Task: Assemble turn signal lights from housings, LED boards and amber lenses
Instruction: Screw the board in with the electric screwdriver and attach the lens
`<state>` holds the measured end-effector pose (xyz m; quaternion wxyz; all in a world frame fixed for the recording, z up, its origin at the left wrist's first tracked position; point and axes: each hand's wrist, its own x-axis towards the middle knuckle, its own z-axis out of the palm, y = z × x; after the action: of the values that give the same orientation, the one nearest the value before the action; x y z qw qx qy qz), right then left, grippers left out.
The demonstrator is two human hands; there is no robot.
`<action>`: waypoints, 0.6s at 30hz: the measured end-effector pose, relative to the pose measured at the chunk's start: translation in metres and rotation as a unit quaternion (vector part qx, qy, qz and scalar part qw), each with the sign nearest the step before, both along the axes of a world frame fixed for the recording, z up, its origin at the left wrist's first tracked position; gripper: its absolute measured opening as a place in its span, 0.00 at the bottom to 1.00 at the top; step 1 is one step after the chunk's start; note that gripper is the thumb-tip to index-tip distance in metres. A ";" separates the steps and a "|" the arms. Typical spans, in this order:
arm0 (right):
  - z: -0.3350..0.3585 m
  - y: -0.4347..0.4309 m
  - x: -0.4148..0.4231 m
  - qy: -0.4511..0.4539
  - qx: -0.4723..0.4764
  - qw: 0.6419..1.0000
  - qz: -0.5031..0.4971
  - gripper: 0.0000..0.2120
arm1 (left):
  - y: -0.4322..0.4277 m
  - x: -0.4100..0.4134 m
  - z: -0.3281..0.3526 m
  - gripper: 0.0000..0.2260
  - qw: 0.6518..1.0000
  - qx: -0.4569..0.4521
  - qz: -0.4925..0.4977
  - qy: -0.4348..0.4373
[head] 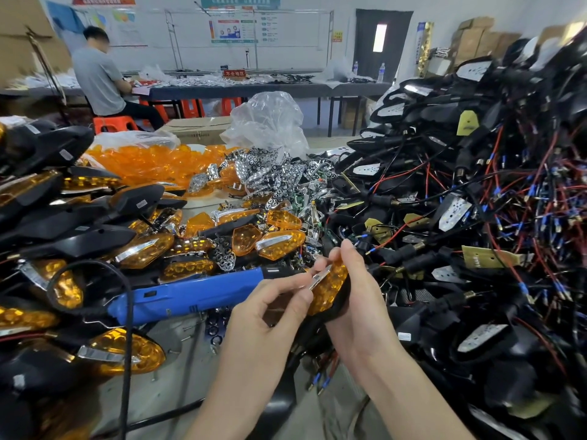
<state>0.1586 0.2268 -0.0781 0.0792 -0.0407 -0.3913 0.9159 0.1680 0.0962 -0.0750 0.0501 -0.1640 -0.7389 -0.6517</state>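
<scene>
Amber lens [328,285] in black housing [343,301], held over the table's near edge | right hand [360,312] wraps the housing; left hand [265,315] pinches the lens's chrome edge | blue tool [197,296] just left, on grey table [190,360] | finished lights [127,347] left, wired housings [476,217] heaped right | workshop: seated worker [101,81], white wall with posters [239,23].

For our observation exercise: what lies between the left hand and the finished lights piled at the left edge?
The head view shows a blue tool and its black cord lying between the left hand and the finished lights.
</scene>
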 end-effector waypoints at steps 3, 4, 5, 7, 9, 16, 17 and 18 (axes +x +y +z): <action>-0.001 0.000 -0.004 -0.005 -0.004 1.000 -0.008 0.14 | 0.000 0.000 -0.001 0.10 0.999 -0.039 -0.004 0.021; 0.000 0.000 -0.005 -0.010 -0.010 1.000 -0.011 0.15 | 0.001 0.001 -0.001 0.11 0.998 -0.059 -0.003 0.035; -0.001 0.000 -0.007 -0.015 -0.016 1.000 -0.016 0.15 | 0.000 0.001 -0.002 0.12 0.996 -0.080 -0.001 0.051; -0.002 0.000 -0.009 -0.021 -0.022 0.999 -0.024 0.16 | -0.001 0.003 -0.004 0.13 0.988 -0.126 0.000 0.093; -0.004 0.001 -0.010 -0.022 -0.034 0.999 -0.026 0.17 | -0.002 0.006 -0.004 0.12 0.975 -0.184 -0.008 0.126; -0.004 0.000 -0.009 -0.027 -0.073 0.996 -0.032 0.18 | 0.005 0.007 -0.007 0.27 0.910 -0.356 0.069 0.200; -0.004 -0.001 -0.008 -0.023 -0.073 0.997 -0.031 0.18 | 0.005 0.007 -0.007 0.26 0.906 -0.357 0.086 0.209; -0.004 -0.002 -0.008 -0.019 -0.073 0.997 -0.029 0.18 | 0.006 0.007 -0.007 0.25 0.902 -0.358 0.102 0.220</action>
<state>0.1507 0.2252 -0.0821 0.0950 -0.0747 -0.3235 0.9385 0.1746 0.1018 -0.0817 0.2158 -0.2337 -0.9051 -0.2820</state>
